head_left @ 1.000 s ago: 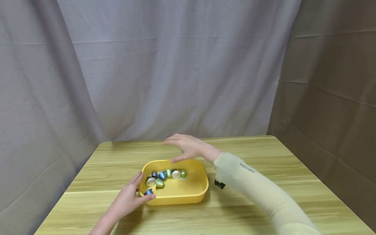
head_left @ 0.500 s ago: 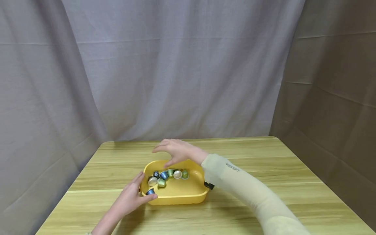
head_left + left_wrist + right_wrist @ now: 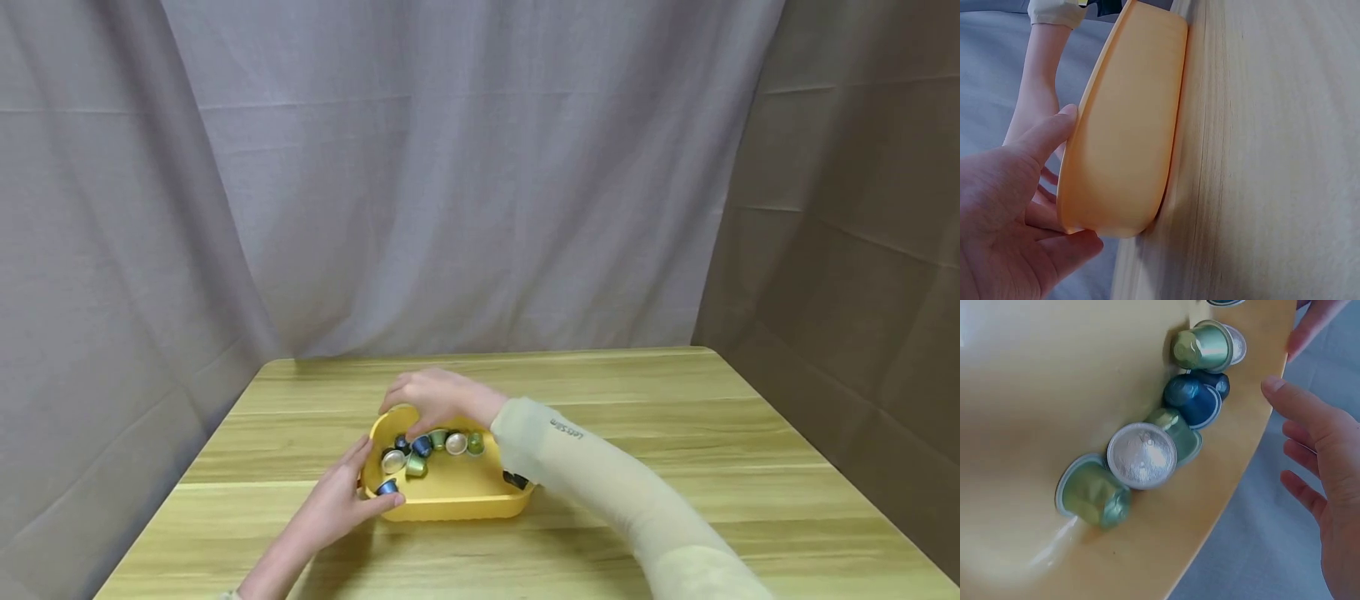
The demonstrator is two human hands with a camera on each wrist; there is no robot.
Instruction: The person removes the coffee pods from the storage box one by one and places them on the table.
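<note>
A yellow plastic tub (image 3: 480, 497) stands on the wooden table and holds several coffee capsules (image 3: 435, 442), green, blue and silver, bunched along its far left side. My left hand (image 3: 367, 479) grips the tub's left end, thumb over the rim and fingers on the outer wall; in the left wrist view the left hand (image 3: 1075, 178) pinches the tub's wall (image 3: 1129, 125). My right hand (image 3: 408, 417) hovers over the far left rim, fingers loosely bent and holding nothing. In the right wrist view its fingers (image 3: 1310, 437) hang beside the rim, near a blue capsule (image 3: 1194, 400) and a silver-topped one (image 3: 1141, 455).
The wooden table (image 3: 675, 433) stretches bare to the right and front of the tub. Grey curtains (image 3: 450, 183) hang behind and to the left, and a brown panel (image 3: 862, 250) stands on the right.
My right hand has moved left and down, from above the tub's far rim to its far left corner over the capsules. The left hand has kept its hold on the tub.
</note>
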